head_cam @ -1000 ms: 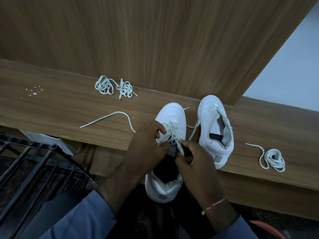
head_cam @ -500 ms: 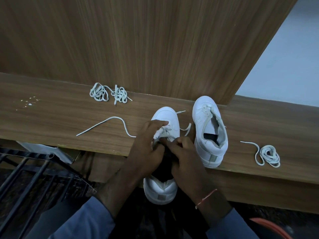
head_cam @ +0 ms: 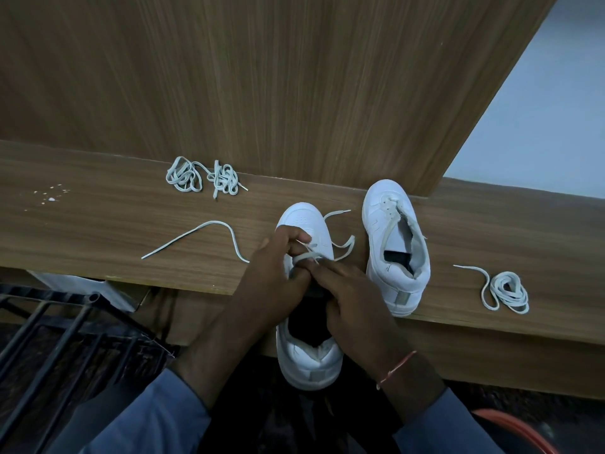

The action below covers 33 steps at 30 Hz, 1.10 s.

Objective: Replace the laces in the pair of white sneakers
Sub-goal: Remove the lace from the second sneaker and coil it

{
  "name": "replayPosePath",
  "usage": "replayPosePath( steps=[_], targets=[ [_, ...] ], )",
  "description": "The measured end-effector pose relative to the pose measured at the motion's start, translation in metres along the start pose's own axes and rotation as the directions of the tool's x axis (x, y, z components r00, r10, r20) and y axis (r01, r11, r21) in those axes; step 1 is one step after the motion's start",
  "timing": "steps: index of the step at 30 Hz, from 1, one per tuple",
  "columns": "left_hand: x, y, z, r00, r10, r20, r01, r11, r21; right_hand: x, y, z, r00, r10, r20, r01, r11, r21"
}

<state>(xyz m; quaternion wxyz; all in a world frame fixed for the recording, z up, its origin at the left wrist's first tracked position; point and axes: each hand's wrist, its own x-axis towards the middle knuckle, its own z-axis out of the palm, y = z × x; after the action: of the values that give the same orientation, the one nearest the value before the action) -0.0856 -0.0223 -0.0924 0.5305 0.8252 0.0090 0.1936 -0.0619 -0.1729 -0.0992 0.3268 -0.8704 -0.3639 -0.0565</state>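
Two white sneakers stand on a wooden ledge. The near sneaker hangs its heel over the ledge's front edge. My left hand curls over its eyelets and pinches its white lace, whose ends trail left and right. My right hand lies on the tongue, fingertips pressing the lace by the left thumb. The second sneaker stands to the right, with no lace in its eyelets.
Two tangled lace bundles lie at the back left against the wooden panel. A coiled lace lies on the right. A black metal rack stands below left. Something with an orange rim is at the lower right.
My right hand has moved up from pulling the lace near the tongue to pressing on the eyelets. The left hand has shifted forward over the lacing. The lace ends have slackened.
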Motion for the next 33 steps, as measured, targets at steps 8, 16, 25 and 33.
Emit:
replayPosePath(
  steps=[8, 16, 25, 33],
  targets=[
    [0.015, 0.001, -0.029, 0.833, -0.444, 0.330, 0.475, 0.269, -0.838, -0.002, -0.010, 0.001, 0.990, -0.109, 0.090, 0.121, 0.983, -0.138],
    [0.023, -0.024, -0.077, 0.658, -0.721, -0.217, 0.462, 0.614, -0.640, -0.002, 0.002, 0.004, 0.939, 0.340, -0.049, -0.318, 0.913, 0.256],
    [0.005, 0.002, -0.014, 0.999, 0.043, -0.028, -0.031, 0.940, 0.341, 0.001, -0.002, 0.002, 0.945, 0.321, -0.059, -0.304, 0.930, 0.205],
    [0.006, 0.002, 0.002, 0.962, -0.002, 0.272, -0.161, 0.802, 0.575, -0.001, 0.000, 0.005, 0.977, 0.215, 0.000, -0.215, 0.976, 0.048]
  ],
)
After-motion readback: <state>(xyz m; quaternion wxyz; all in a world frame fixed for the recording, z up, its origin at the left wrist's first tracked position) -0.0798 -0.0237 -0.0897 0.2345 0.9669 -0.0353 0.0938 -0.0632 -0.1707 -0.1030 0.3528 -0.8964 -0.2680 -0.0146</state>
